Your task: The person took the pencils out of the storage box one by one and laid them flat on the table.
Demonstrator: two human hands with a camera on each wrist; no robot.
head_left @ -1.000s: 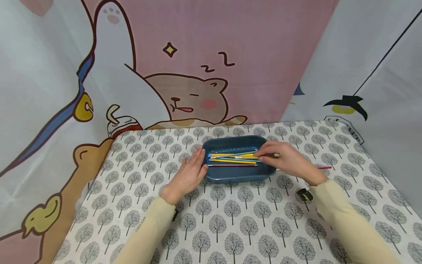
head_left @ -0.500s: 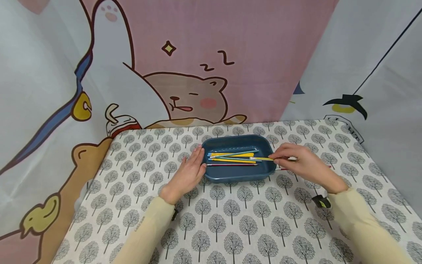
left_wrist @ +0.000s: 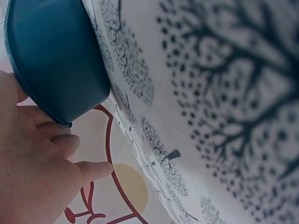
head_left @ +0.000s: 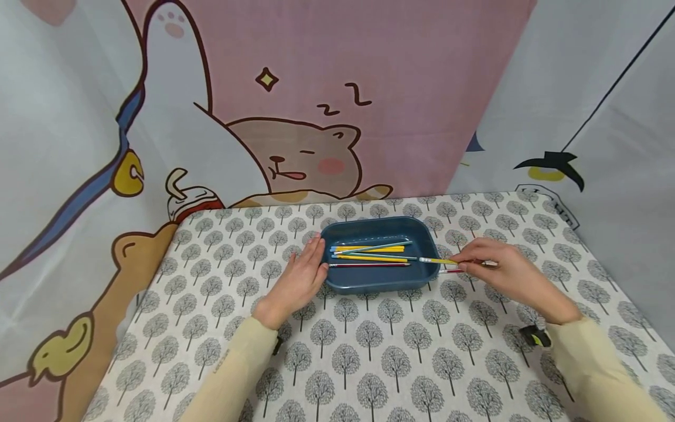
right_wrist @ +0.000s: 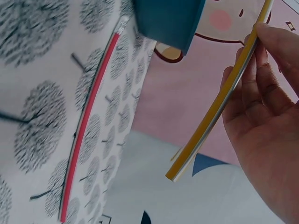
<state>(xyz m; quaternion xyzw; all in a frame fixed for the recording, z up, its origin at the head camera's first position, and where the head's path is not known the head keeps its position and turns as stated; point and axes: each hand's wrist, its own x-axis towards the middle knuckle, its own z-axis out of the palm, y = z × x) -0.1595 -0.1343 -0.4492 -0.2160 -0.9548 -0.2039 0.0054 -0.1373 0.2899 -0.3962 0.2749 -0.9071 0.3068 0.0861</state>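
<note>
A dark blue rectangular tray [head_left: 379, 283] stands on the table. Inside it lie several yellow and blue-green pencils [head_left: 369, 249], roughly lengthwise, and a dark red pencil [head_left: 369, 265] along the near side. My left hand [head_left: 295, 287] rests with extended fingers against the tray's left end, fingertips right at the rim. Between thumb and fingers, my right hand [head_left: 501, 266] pinches a yellow pencil [right_wrist: 215, 109], whose white-and-silver tip reaches over the tray's right end. Below that hand, a pink-red pencil [right_wrist: 88, 109] lies on the cloth outside the tray.
A white cloth with grey trees [head_left: 369, 357] covers the table. Behind it hangs a pink curtain [head_left: 411, 105] with a cartoon bear, and pale curtains [head_left: 606, 146] close in the sides.
My right hand has drawn the yellow pencil rightward out of the bunch, past the tray's right edge. My left hand stays at the tray's left end.
</note>
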